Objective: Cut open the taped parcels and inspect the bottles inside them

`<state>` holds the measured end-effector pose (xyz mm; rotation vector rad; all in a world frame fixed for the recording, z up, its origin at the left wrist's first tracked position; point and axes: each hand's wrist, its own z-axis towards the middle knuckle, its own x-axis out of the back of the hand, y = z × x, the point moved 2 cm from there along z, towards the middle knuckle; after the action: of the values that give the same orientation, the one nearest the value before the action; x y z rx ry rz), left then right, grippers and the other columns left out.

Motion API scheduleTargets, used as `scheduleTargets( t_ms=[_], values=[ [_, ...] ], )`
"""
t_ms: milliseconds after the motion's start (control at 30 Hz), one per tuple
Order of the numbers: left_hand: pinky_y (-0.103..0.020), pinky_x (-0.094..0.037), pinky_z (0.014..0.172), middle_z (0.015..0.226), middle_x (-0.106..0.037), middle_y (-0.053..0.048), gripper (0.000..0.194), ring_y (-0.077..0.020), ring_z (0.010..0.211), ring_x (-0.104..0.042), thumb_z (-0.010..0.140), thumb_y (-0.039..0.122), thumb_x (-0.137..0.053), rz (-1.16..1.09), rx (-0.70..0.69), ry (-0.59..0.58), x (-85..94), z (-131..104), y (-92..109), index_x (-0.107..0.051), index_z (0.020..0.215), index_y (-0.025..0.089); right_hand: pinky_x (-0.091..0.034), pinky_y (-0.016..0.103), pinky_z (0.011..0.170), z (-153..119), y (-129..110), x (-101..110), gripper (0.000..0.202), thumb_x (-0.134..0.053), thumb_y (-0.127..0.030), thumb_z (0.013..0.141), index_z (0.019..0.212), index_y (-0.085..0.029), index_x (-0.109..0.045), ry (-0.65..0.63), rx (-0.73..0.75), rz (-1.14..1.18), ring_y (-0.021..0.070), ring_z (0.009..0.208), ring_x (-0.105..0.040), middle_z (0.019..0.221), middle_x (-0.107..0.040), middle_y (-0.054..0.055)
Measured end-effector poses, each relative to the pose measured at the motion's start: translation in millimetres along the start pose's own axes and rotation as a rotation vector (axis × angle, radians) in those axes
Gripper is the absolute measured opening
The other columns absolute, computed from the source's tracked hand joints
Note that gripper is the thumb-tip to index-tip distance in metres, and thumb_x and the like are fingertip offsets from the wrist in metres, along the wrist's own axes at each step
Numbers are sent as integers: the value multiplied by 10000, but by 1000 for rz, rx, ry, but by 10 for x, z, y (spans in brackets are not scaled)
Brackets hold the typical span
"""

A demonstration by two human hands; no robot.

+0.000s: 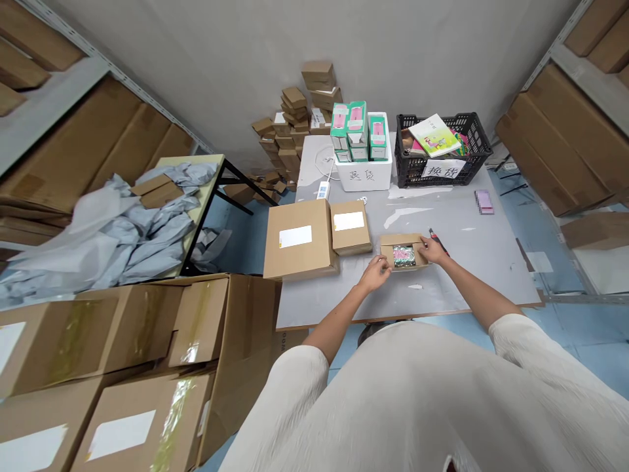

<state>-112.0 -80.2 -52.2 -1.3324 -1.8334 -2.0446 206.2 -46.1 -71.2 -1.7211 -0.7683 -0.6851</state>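
A small open cardboard box (401,239) lies on the grey table (314,305), with a shiny, pink and green wrapped item (404,255) inside. My left hand (376,273) is closed on the box's left front corner. At the right end, my right hand (432,250) pinches the box's edge or flap. Just beyond that hand lies a red and black cutter (439,241), partly hidden by it. Left of the open box stand a closed carton (350,226) and a larger one (298,239), both with white labels.
At the table's back are a white bin (363,177) of green and pink boxes and a black crate (445,167) holding books. Large cartons (196,321) stand at the lower left. Grey bags (118,236) cover a side table. A pink-purple item (484,202) lies at the right.
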Motion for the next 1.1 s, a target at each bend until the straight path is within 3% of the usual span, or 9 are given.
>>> scheduleTargets(
  t_ms=[100,200,367,500,600,733,833,967,1100],
  values=[
    [-549,-440,1261,1442,-595,-124,208,-346,1509,-472,829,158,-733,68,-74,-89,-47,10,-15,-676,1013,234,-497,462,1170,22,-50,-7,785,-742,-357,859,1599,-171,-557,-55,-71,1,375,1322,-643,1475,-672,167],
    [-601,-409,1275,1461,-565,-140,342,-381,1575,-372,783,116,-766,141,-131,-85,-80,-19,-31,-660,1086,234,-479,480,1180,14,-138,-13,790,-784,-368,838,1571,-167,-568,-53,-81,-28,404,1361,-611,1470,-659,190],
    [-574,-477,1203,1554,-461,-158,585,-392,1519,-422,777,136,-825,275,-102,-62,-103,9,-11,-591,1302,246,-474,481,1172,-32,-228,-96,845,-829,-451,800,1542,-157,-550,-36,-108,-122,418,1363,-588,1461,-623,218],
    [-586,-509,1134,1644,-385,-160,797,-431,1483,-446,749,164,-883,312,-76,-58,-121,116,20,-549,1458,312,-474,489,1169,-49,-262,-174,837,-835,-415,759,1508,-178,-547,17,-58,-144,413,1341,-583,1422,-629,204],
    [-640,-486,1127,1671,-378,-154,800,-477,1475,-430,728,168,-917,336,-76,-83,-157,213,35,-603,1440,353,-481,515,1156,-51,-260,-174,749,-787,-374,784,1469,-160,-571,3,-95,-141,426,1320,-588,1427,-624,231],
    [-683,-464,1141,1662,-401,-148,620,-493,1463,-437,746,238,-938,326,-81,-99,-179,312,46,-684,1304,326,-519,483,1130,-68,-218,-63,661,-729,-364,827,1455,-203,-600,-21,-64,-10,375,1294,-626,1436,-657,173],
    [-662,-483,1132,1652,-414,-166,664,-480,1436,-482,744,285,-946,283,-82,-80,-127,313,41,-650,1338,311,-556,469,1102,-112,-147,50,644,-678,-344,850,1479,-226,-611,-11,-66,143,328,1226,-685,1465,-666,138],
    [-610,-490,1141,1727,-329,-193,828,-466,1455,-492,754,307,-940,327,-58,-57,27,179,-3,-539,1479,283,-591,450,1068,-209,-17,165,643,-634,-305,844,1484,-237,-627,65,-109,300,287,1155,-735,1516,-649,130],
    [-673,-274,1295,1714,-356,-223,879,-482,1575,-345,733,348,-967,407,-44,82,209,2,-36,-537,1491,233,-600,464,1055,-309,139,232,632,-615,-306,824,1451,-226,-649,163,-127,354,284,1124,-729,1517,-648,144]
  ],
)
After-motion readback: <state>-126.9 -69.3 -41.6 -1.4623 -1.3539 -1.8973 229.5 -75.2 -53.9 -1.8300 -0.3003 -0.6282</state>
